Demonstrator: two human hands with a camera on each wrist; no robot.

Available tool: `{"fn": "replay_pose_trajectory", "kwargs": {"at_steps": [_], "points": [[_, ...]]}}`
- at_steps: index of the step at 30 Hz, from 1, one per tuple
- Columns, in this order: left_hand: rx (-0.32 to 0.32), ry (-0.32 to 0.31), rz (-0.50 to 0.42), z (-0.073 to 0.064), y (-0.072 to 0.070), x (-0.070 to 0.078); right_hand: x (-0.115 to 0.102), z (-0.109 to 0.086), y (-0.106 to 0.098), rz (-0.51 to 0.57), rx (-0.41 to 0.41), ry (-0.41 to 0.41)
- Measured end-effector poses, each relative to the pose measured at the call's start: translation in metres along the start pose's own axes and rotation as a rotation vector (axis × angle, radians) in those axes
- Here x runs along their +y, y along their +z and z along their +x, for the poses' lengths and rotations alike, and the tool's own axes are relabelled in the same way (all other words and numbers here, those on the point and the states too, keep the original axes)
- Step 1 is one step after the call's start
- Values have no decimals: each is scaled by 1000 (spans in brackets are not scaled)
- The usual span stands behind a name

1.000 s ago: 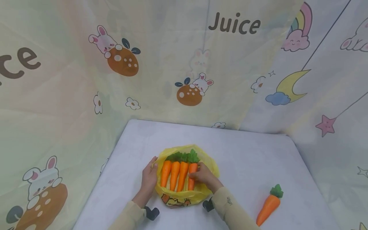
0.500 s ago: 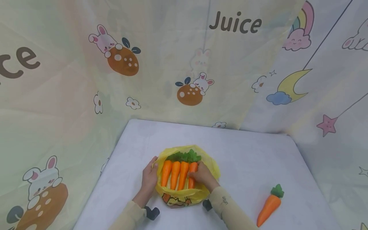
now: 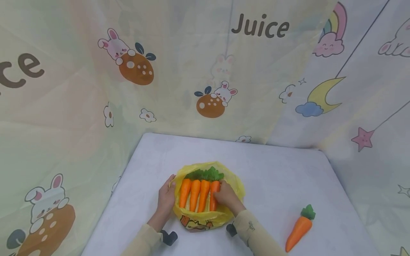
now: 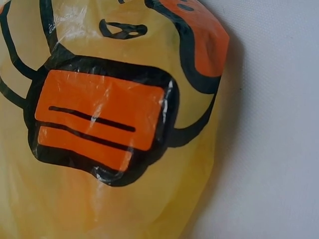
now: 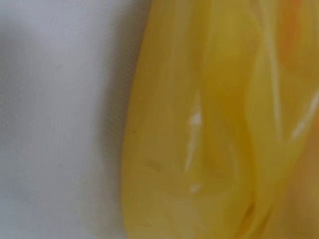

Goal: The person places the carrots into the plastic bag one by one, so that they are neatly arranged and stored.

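A yellow plastic bag (image 3: 235, 211) lies on the table with its mouth spread wide. Inside it, several orange carrots (image 3: 194, 195) with green leafy tops lie side by side. My left hand (image 3: 165, 199) holds the bag's left rim, thumb on the inner side. My right hand (image 3: 228, 195) reaches in over the right rim and grips the rightmost carrot (image 3: 214, 201), its thumb over that carrot's right side. Printed orange and black artwork on the bag (image 4: 99, 114) fills much of the left wrist view. Bag folds (image 5: 194, 124) fill the right wrist view, where no fingers show.
Another carrot (image 3: 298, 233) lies apart on the white tabletop (image 3: 272, 185), to the right of the right sleeve. Black wrist devices (image 3: 169, 237) sit below the wrists. Printed curtains (image 3: 179, 42) rise behind the table and at both sides.
The rightmost carrot has settled a little lower among the others, its leaves now against theirs. My right thumb has drawn back slightly rightward across it. The left hand has stayed put.
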State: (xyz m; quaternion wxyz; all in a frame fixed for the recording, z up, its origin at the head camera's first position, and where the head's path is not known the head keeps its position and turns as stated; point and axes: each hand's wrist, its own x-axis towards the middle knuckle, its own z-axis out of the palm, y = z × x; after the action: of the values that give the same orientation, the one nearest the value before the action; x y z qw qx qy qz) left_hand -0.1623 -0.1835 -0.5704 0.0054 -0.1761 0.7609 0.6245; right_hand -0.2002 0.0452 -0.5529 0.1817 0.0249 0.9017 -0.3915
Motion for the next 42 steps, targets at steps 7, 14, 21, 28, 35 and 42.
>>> {"fn": "replay_pose_trajectory", "kwargs": {"at_steps": [7,14,21,28,35,42], "points": [[-10,-9,-12,-1,1,-2,4,3,6,-62,29,-30],[-16,-2,-23,-3,0,-2,2,2,9,-112,58,-33],[-10,3,-9,-4,1,-1,3,-3,7,-159,62,-16],[-15,16,-20,-6,-1,1,-8,-21,-11,-171,107,-108],[-7,21,-17,-6,-1,1,-12,-33,-31,-255,230,-210],[-17,22,-10,-5,-1,1,3,-40,-53,-291,376,-278]]}}
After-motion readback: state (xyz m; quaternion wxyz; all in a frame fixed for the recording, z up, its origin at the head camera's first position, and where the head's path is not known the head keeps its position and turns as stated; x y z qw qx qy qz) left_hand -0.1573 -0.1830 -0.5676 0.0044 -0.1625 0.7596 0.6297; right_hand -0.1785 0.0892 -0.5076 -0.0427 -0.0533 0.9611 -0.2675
